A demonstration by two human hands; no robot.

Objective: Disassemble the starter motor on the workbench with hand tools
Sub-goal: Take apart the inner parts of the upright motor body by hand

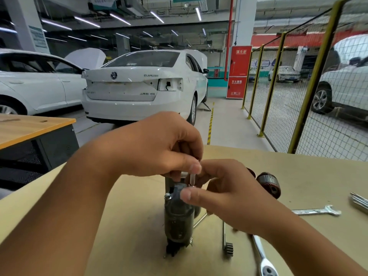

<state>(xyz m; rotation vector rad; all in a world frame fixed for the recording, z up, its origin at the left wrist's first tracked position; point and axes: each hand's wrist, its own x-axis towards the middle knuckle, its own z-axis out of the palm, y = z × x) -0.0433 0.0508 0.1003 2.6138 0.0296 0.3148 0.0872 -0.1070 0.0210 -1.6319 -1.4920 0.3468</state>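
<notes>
Left hand [159,148] curls over the top of the starter motor [178,218], fingers gripping its upper end; right hand [223,194] pinches a small metal piece [192,179] there. Dark, grimy, cylindrical, the motor stands upright on the tan counter [298,176] — a spanner [316,211] and ratchet [262,255] lie to its right.

a car repair workshop is indicated by white cars [139,84] parked indoors, wrenches [316,211] laid on a workbench [298,176], and yellow mesh fencing [278,92].
</notes>
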